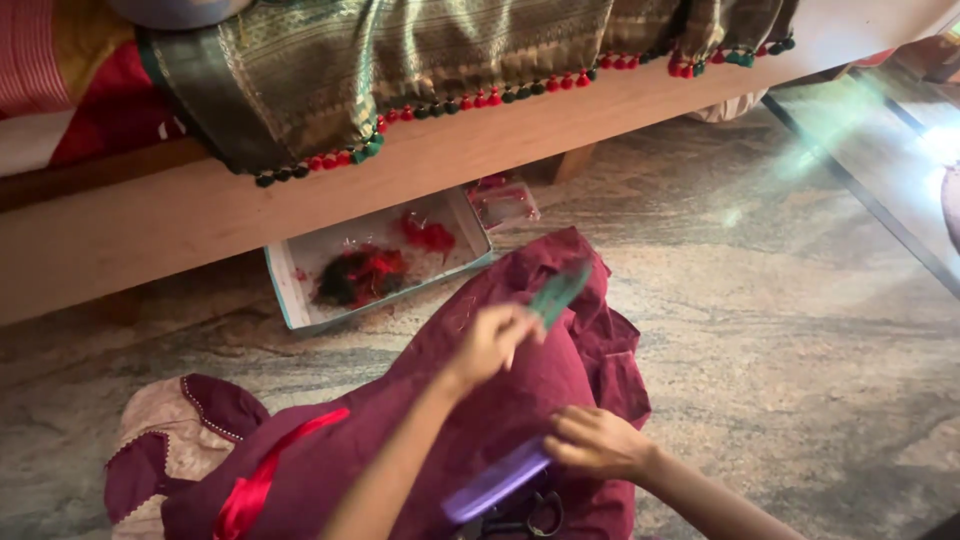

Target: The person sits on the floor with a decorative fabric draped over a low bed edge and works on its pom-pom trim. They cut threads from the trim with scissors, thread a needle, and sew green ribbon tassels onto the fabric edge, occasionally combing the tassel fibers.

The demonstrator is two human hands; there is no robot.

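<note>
My left hand [492, 340] is raised over a maroon garment [470, 400] on my lap and grips a thin green tool [558, 292], blurred by motion. Lower down, my right hand [597, 441] rests on the garment and holds the end of a flat purple object [495, 480]. Dark scissor handles [530, 520] lie just below that. A red ribbon [262, 478] runs across the garment at the left.
A shallow white box [290, 285] with red and green thread scraps [362, 275] sits on the stone floor [780, 330] under a wooden bench [200, 210]. A green-gold cloth [420, 55] with red and green tassels hangs over the bench. A small pink case [505, 203] lies beside the box.
</note>
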